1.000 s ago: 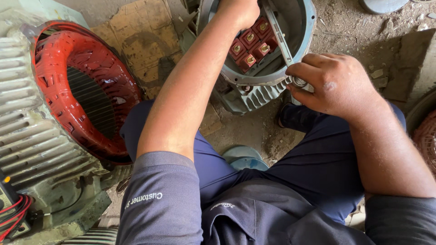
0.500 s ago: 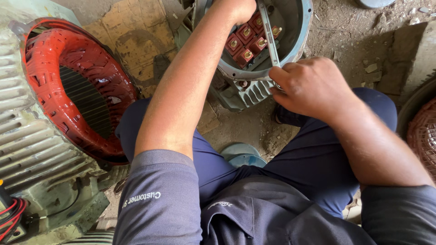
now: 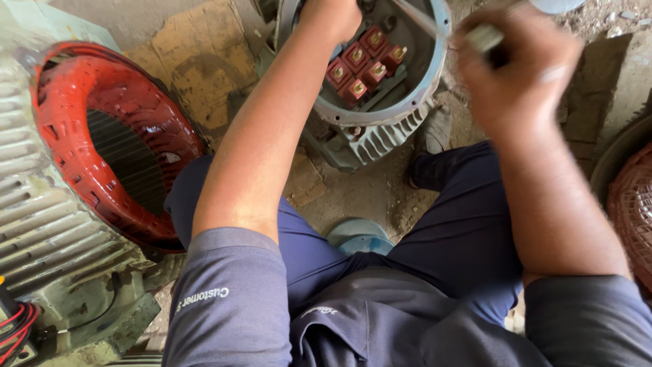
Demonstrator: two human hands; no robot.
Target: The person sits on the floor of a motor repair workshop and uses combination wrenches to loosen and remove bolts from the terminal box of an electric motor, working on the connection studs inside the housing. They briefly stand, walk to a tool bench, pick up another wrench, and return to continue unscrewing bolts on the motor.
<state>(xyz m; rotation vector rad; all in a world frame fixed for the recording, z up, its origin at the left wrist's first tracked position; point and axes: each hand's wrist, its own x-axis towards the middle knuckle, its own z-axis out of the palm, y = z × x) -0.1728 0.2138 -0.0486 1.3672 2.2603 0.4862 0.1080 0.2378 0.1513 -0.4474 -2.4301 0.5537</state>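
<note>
i'm looking straight down over the person's lap, and both arms stretch up toward the top of the frame. the left hand (image 3: 331, 17) sits at the top centre, partly cut off by the frame edge, knuckles bunched and curled inward over the rim of the grey round housing (image 3: 380, 115). it looks closed, but i cannot tell what, if anything, is inside the fist. the left forearm runs in one long bare diagonal from the navy sleeve at lower left up to that housing, wrist fairly straight.

over at upper right, the right hand (image 3: 519, 71) is smeared with motion blur. it is closed around a thin metal tool (image 3: 435, 24), a slim grey shaft that slants from the fist up and left across the open mouth of the housing. a pale blurred block shows at the top of the fist; i cannot make out what it is. the right forearm drops steeply down the right side of the frame to the sleeve at lower right, elbow bent.

the housing lies at top centre, open face toward me, ribbed fins along its lower edge. inside it is a cluster of red terminal blocks (image 3: 363, 61) with brass studs, just beside the left hand.

at left, well apart from both hands, a big stator with red-coated windings (image 3: 81, 102) sits in its ribbed pale-green casing. red wires (image 3: 17, 329) bunch in the lower left corner. a wire mesh guard (image 3: 631, 204) peeks in at the right edge.
</note>
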